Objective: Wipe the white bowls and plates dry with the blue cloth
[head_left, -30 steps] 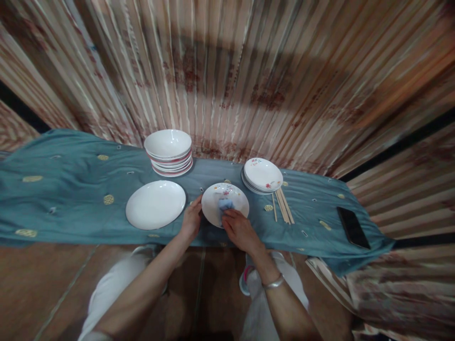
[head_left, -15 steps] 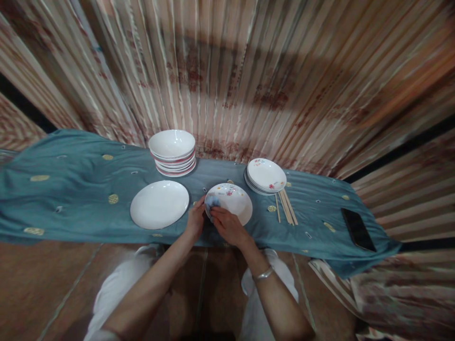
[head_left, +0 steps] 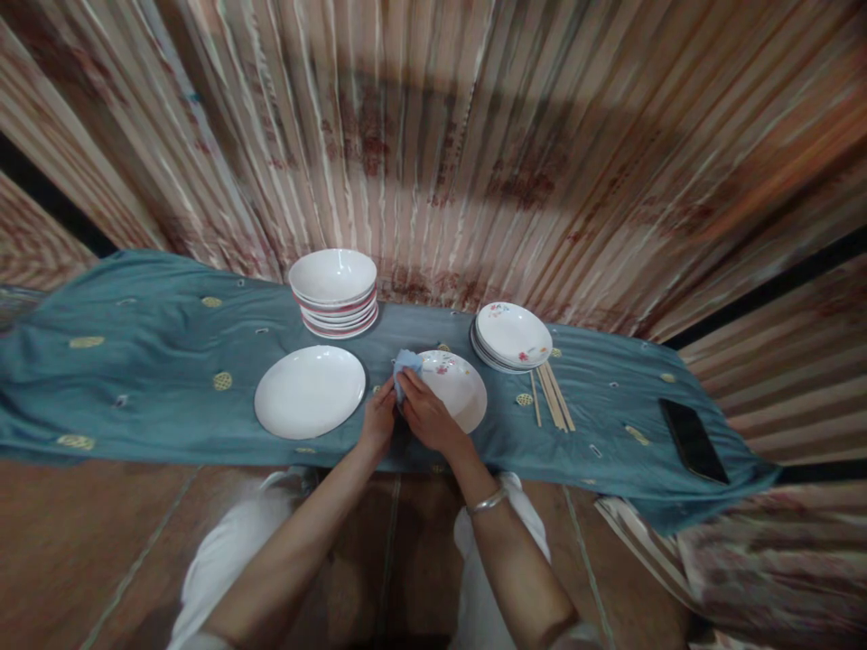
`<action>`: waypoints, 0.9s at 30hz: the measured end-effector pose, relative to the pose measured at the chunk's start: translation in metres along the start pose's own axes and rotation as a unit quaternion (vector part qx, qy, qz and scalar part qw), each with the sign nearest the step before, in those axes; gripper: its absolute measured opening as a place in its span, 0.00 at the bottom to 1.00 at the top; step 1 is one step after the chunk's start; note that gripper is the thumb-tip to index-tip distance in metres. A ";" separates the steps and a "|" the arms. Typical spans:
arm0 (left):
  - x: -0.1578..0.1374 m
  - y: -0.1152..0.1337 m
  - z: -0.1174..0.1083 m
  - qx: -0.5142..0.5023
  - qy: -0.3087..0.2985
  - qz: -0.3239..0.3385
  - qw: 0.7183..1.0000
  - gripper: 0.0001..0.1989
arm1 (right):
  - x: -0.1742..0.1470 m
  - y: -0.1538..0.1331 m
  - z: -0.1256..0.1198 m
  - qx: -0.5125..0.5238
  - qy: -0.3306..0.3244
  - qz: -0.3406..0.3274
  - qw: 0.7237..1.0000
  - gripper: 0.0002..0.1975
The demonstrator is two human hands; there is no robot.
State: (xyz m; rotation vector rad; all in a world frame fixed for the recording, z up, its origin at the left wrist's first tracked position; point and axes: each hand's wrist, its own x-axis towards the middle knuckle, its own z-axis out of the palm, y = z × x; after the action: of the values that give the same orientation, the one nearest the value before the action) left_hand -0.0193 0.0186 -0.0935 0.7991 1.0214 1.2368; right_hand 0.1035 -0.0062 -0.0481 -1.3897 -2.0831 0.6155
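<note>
A blue cloth point(head_left: 407, 363) is bunched over the left rim of a white floral plate point(head_left: 464, 393) near the table's front edge. My right hand point(head_left: 426, 413) is closed on the cloth, fingers pressing it against that rim. On the plate's left side, my left hand point(head_left: 379, 420) grips the edge, its fingertips close to the cloth. The hands and cloth hide the plate's left part. Left of them lies a plain white oval plate point(head_left: 310, 392).
Behind stand a stack of white bowls point(head_left: 333, 278) with red bands and a stack of floral plates point(head_left: 515, 336). Several chopsticks point(head_left: 556, 397) lie to the right, with a black phone point(head_left: 692, 441) beyond. A teal cloth point(head_left: 163, 361) covers the table; a curtain point(head_left: 433, 135) hangs behind.
The blue cloth has moved from the inside of the floral plate up onto its left rim. My right hand has shifted slightly left with it, closer to my left hand.
</note>
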 end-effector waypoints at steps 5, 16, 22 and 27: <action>0.000 0.000 -0.001 0.000 -0.005 0.002 1.000 0.20 | 0.009 0.005 0.004 -0.035 0.018 -0.004 0.999 0.30; -0.006 0.011 0.003 -0.036 -0.039 0.005 0.999 0.22 | 0.019 0.007 0.002 -0.158 0.060 0.086 0.982 0.30; -0.007 0.011 0.003 -0.049 -0.035 -0.010 0.998 0.22 | 0.014 0.001 -0.010 -0.251 0.044 0.172 0.951 0.29; -0.009 0.014 0.005 -0.059 -0.034 -0.018 0.998 0.24 | 0.009 0.003 -0.017 -0.298 0.046 0.189 0.934 0.27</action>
State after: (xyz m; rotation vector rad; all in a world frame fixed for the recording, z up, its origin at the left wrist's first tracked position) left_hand -0.0195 0.0129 -0.0771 0.7235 0.8952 1.2187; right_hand 0.1141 0.0047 -0.0360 -2.1439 -2.0202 0.0338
